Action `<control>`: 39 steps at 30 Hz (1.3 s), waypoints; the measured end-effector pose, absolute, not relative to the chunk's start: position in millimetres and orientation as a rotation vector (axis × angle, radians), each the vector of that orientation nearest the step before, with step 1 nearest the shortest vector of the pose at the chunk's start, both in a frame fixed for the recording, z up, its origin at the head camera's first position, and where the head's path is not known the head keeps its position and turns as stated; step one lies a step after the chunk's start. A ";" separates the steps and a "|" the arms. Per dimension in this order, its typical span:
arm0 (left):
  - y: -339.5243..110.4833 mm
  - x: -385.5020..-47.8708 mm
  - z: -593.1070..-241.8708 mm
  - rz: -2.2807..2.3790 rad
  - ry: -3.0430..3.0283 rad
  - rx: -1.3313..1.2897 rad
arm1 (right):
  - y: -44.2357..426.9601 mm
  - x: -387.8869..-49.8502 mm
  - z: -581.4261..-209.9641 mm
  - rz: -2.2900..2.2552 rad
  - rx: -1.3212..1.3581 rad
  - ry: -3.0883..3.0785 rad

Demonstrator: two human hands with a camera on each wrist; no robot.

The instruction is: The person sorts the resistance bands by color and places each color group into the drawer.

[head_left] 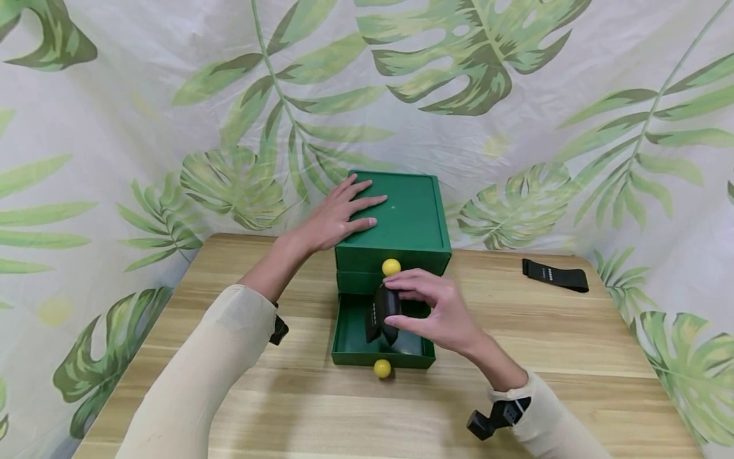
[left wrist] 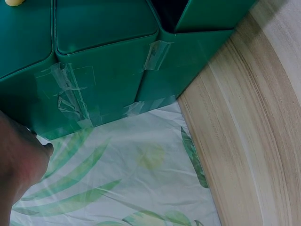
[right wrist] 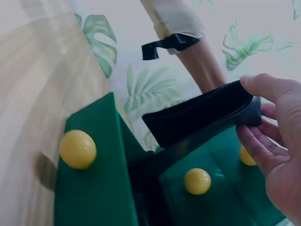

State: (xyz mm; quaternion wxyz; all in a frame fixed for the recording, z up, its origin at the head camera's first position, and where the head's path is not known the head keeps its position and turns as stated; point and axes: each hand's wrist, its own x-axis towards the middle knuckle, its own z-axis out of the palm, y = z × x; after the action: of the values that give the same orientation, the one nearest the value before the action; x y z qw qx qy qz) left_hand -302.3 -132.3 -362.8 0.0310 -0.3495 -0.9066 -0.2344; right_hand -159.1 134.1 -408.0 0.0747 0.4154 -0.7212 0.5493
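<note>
A green cabinet of stacked drawers (head_left: 401, 210) stands at the middle of the table, and its bottom drawer (head_left: 344, 338) is pulled out. Spread on the cabinet's top, near its left edge, lies my left hand (head_left: 341, 213) with straight fingers. My right hand (head_left: 438, 312) pinches a flat black loop band (head_left: 388, 312) with small white marks between thumb and fingers, above the pulled-out drawer. In the right wrist view the band (right wrist: 197, 117) bends into a loop, its near end held by the right hand (right wrist: 282, 122). Whether it touches the drawer floor I cannot tell.
Another black band (head_left: 555, 275) with white marks lies flat on the wooden table (head_left: 516, 382) at the right. Yellow ball knobs (head_left: 382, 368) stick out from the drawer fronts. A leaf-patterned cloth (head_left: 321, 83) hangs behind. Clear tape (left wrist: 70, 94) joins the cabinet sections.
</note>
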 end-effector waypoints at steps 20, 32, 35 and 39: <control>-130.8 -303.2 -365.1 -0.719 -2.778 -1.078 | 94.7 -154.2 -450.1 1.764 1.167 -2.143; -132.0 -301.6 -363.1 -0.747 -2.774 -1.086 | 125.2 -154.1 -481.7 1.679 1.093 -2.297; -131.9 -301.7 -362.5 -0.744 -2.773 -1.089 | 135.3 -156.0 -488.7 1.628 1.081 -2.318; -131.8 -301.7 -361.6 -0.741 -2.774 -1.087 | 147.8 -159.5 -494.9 1.558 1.084 -2.330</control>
State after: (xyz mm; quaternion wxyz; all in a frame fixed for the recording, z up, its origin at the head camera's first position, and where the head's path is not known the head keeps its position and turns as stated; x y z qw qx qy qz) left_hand -301.7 -131.8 -361.6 0.0357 -0.3539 -0.9029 -0.2412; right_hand -159.5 147.8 -494.9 0.0683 0.3598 -0.7735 0.5173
